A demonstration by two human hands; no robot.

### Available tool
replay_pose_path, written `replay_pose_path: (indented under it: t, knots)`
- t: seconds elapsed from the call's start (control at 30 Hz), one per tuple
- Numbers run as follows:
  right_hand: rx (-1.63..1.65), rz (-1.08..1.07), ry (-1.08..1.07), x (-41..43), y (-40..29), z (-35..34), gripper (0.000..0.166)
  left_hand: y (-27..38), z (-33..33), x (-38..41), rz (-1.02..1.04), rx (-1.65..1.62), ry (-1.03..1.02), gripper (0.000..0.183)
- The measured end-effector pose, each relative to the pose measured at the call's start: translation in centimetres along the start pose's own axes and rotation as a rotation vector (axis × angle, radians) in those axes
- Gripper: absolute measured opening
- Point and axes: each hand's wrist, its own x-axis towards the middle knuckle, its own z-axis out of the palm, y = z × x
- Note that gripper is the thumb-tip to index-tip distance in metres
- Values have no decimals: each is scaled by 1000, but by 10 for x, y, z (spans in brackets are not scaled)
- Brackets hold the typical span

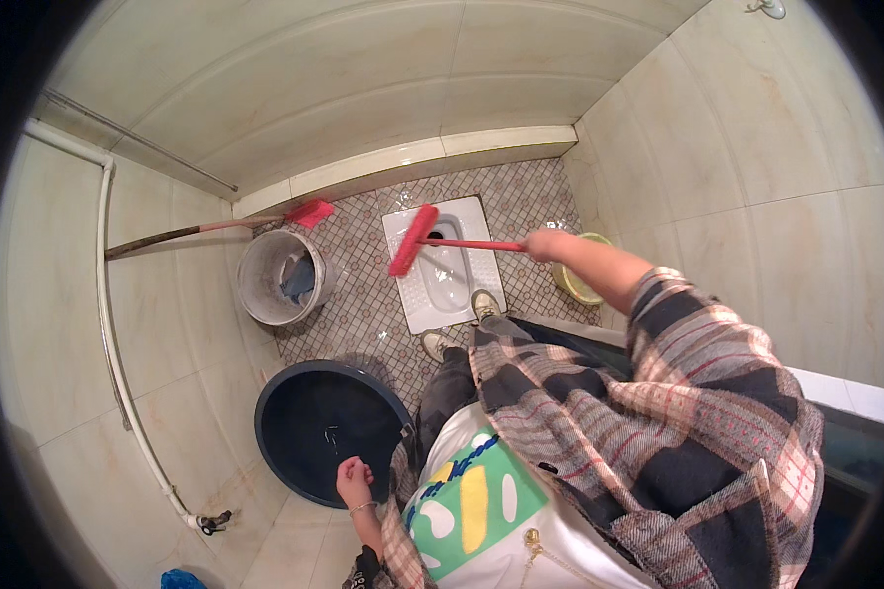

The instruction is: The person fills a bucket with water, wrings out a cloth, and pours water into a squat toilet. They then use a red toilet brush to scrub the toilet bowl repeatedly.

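My right hand [547, 245] grips the red handle of a push brush [415, 241] with red bristles. The brush head is over the left side of a white squat toilet [490, 278] set in the tiled floor; whether it touches the porcelain is hard to tell. My left hand [355, 478] hangs with curled fingers over the near edge of a large dark tub [302, 412] and holds nothing. My feet stand at the toilet's near edge.
A whitish bucket [244, 283] with cloth [299, 280] inside stands left. Behind it, a long-handled tool with a pink-red head [311, 213] leans against the wall. A yellow-green bucket [583, 287] sits right, partly behind my arm. A pipe [107, 294] with a tap [214, 523] runs along the left wall.
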Motion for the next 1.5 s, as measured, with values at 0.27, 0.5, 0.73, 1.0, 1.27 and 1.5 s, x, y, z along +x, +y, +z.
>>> replay_pose_path:
  t: [0.27,0.5,0.73,1.0,1.27,1.5]
  knots:
    - [610,433,-196,-99,45,-28,37,-102,-7,-10,-243,-164,15,9]
    - [1137,410,-20,-15,1,64,26,-178,-15,-15,-444,-58,-18,6]
    - [1647,402,-309,-56,-112,85,17,-150,-31,-11,-381,-189,255,12]
    - [1650,464,-300,-121,-63,-15,32,-170,-45,-24,-318,735,602,39]
    - [1423,521,-199,-8,-63,40,14,-275,-114,20,-837,217,678,59]
    - [1484,560,-654,-89,-85,-4,28,-278,-66,45,-866,-239,975,49]
